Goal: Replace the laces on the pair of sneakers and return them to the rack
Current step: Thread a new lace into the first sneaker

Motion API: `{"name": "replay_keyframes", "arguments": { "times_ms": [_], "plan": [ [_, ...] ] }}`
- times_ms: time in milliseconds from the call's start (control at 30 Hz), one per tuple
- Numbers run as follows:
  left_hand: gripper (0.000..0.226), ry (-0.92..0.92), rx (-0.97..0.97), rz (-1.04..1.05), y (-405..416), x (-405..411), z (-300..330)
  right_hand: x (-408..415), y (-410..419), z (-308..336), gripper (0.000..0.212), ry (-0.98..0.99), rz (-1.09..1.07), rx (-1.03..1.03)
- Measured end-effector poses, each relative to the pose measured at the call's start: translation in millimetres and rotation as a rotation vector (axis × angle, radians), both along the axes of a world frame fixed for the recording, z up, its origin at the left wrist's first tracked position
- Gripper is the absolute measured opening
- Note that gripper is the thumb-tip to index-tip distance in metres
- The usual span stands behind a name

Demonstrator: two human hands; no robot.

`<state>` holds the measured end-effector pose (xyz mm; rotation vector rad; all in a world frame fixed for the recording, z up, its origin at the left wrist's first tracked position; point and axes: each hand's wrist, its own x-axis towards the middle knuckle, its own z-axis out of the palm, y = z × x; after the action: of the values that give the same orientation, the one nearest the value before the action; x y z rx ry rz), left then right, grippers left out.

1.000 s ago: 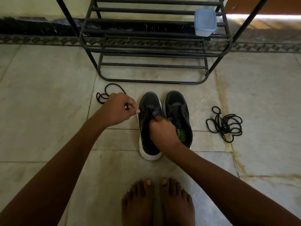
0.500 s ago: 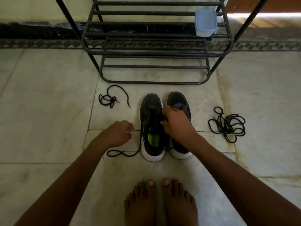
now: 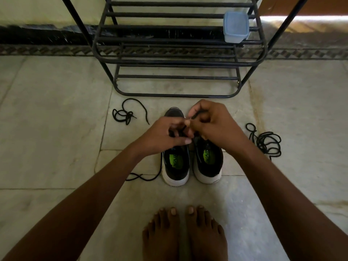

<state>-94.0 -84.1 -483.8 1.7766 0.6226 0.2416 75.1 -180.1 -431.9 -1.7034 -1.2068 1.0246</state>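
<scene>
Two black fabric sneakers with white soles and green insole patches, the left sneaker and the right sneaker, stand side by side on the pale stone floor, heels toward the person, so the eyelets can be reached. Above their fronts the left hand and right hand meet, each with fingers curled round a black lace, probably to thread it. Which shoe it enters is hidden by the hands. A loose end trails left of the left sneaker. A small lace bundle lies far left and a larger coil right. The black metal rack stands just beyond, a blue-lidded plastic box on one shelf; nothing blocks the way there.
</scene>
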Motion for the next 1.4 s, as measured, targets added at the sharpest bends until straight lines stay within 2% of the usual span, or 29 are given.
{"name": "replay_keyframes", "arguments": {
  "times_ms": [33, 67, 133, 233, 300, 400, 500, 600, 700, 833, 900, 1000, 1067, 1133, 1200, 1267, 1400],
  "plan": [
    [0.016, -0.06, -0.032, 0.077, -2, 4, 5, 2, 0, 4, 0.009, 0.016, 0.004, 0.024],
    [0.01, -0.095, -0.057, 0.205, -1, 8, 8, 4, 1, 5, 0.01, 0.017, 0.003, 0.039],
    [0.023, -0.099, -0.2, 0.493, 8, 11, 8, 10, 2, 5, 0.008, -0.005, -0.009, 0.047],
    [0.022, -0.204, -0.618, 0.801, 28, 6, 7, 18, 0, -5, 0.003, -0.068, -0.009, 0.079],
    [0.017, -0.179, -0.628, 0.882, 38, 0, 5, 20, -2, -12, 0.011, -0.113, -0.032, 0.127],
    [0.015, -0.018, -0.397, 0.838, 42, -8, 2, 17, -2, -15, 0.028, -0.163, -0.027, 0.175],
    [0.014, 0.022, -0.339, 0.746, 40, -9, -1, 12, 0, -14, 0.031, -0.16, 0.005, 0.208],
    [0.013, 0.031, -0.258, 0.68, 36, -10, -3, 14, 3, -22, 0.021, -0.226, -0.002, 0.204],
    [0.01, 0.023, -0.039, 0.611, 30, -12, -1, 17, 3, -33, 0.005, -0.243, -0.045, 0.161],
    [0.007, -0.065, 0.188, 0.48, 21, -16, 12, 17, 1, -42, 0.033, -0.271, -0.116, 0.163],
    [0.001, -0.096, 0.212, 0.396, 18, -17, 22, 14, 3, -43, 0.049, -0.316, -0.105, 0.183],
    [0.006, -0.1, 0.202, 0.28, 13, -16, 33, 12, 9, -43, 0.069, -0.332, 0.046, 0.161],
    [0.008, -0.108, 0.202, 0.263, 11, -15, 40, 13, 14, -48, 0.059, -0.387, 0.217, 0.118],
    [0.008, -0.132, 0.167, 0.285, 11, -14, 45, 12, 16, -56, 0.034, -0.383, 0.33, 0.081],
    [0.009, -0.153, 0.14, 0.329, 13, -14, 48, 11, 14, -60, 0.011, -0.33, 0.349, 0.046],
    [0.01, -0.165, 0.15, 0.407, 15, -16, 46, 14, 9, -58, 0.01, -0.259, 0.311, 0.068],
    [0.009, -0.166, 0.176, 0.539, 18, -25, 36, 25, -7, -46, 0.014, 0.003, 0.278, 0.034]
  ]
}}
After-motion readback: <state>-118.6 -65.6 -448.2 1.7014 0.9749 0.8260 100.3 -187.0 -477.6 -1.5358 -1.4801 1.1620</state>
